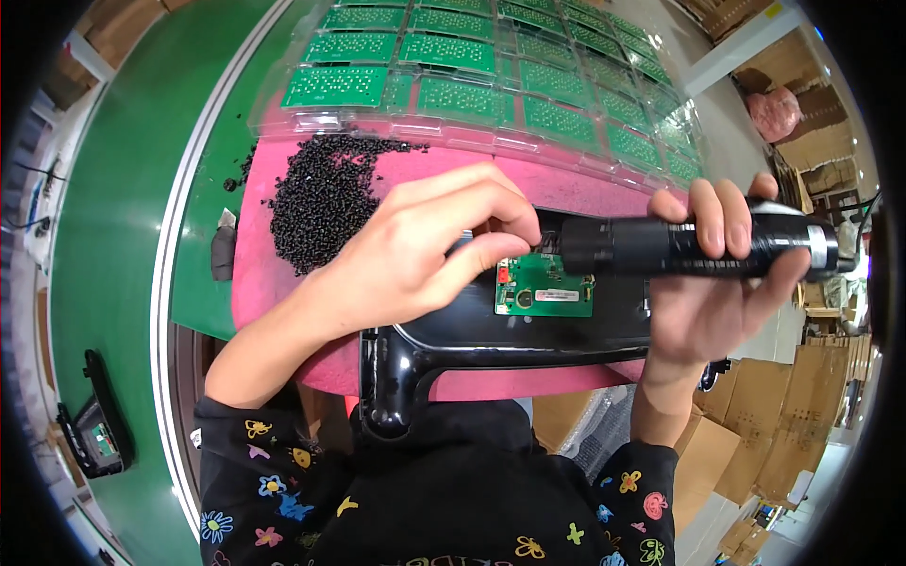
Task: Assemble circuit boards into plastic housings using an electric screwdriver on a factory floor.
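My right hand (708, 274) is wrapped round a thick black electric screwdriver (651, 247), held level with its front end pointing left. That end is just right of my left hand (415, 236), whose thumb and forefinger are pinched together; what lies between them, if anything, is too small to make out. Below the fingertips a green circuit board (545, 295) with a red connector sits inside a black plastic housing (472, 341). The housing has a curved handle-like part at its near left. My hands and the screwdriver hide the board's far edge.
A heap of small black screws (321, 203) lies on the pink mat (260, 236) at left. Clear trays of green circuit boards (444, 55) stand at the back. Another black housing (97, 439) rests on the green surface far left. Cardboard boxes (779, 424) are at right.
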{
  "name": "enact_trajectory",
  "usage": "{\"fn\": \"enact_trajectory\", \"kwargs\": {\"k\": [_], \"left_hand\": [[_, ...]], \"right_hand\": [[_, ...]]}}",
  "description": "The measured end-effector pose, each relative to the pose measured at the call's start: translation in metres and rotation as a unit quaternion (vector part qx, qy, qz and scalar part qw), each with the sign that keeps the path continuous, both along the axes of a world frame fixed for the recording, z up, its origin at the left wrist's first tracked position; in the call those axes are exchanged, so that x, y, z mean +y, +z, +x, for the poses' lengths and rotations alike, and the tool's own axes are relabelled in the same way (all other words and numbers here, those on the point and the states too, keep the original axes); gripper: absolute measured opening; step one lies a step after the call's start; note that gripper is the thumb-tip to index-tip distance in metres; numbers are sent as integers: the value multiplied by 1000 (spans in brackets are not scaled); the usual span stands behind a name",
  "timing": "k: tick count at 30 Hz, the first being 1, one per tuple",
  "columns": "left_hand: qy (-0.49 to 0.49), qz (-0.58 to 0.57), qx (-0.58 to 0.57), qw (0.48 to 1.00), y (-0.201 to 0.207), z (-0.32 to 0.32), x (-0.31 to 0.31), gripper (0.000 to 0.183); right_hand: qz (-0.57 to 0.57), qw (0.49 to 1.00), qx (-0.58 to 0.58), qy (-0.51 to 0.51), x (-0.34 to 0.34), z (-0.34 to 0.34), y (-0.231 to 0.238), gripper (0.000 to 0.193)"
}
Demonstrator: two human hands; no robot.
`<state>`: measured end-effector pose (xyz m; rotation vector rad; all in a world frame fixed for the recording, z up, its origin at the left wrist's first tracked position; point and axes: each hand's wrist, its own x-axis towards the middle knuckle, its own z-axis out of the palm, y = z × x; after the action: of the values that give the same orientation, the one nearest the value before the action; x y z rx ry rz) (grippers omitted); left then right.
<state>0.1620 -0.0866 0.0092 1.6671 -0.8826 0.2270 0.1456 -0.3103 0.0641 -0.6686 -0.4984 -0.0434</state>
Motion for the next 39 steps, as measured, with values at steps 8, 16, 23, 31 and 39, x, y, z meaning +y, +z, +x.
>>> {"fn": "enact_trajectory", "kwargs": {"k": [8,16,23,31,39], "left_hand": [[-60,29,4,998,-6,-6,-3,27],[-95,-22,-78,992,-13,-11,-7,39],[-63,-8,-101,993,-14,-12,-8,41],[-37,-9,-122,992,-15,-15,-12,35],[-9,57,-189,980,-11,-11,-6,33]], "right_hand": [[-23,997,-52,-47,-3,-27,17,33],[-33,997,-59,-30,3,-36,15,35],[-36,996,-68,-38,0,-41,16,37],[-74,993,-83,-38,3,-43,17,38],[-84,992,-90,-30,5,-41,9,39]]}}
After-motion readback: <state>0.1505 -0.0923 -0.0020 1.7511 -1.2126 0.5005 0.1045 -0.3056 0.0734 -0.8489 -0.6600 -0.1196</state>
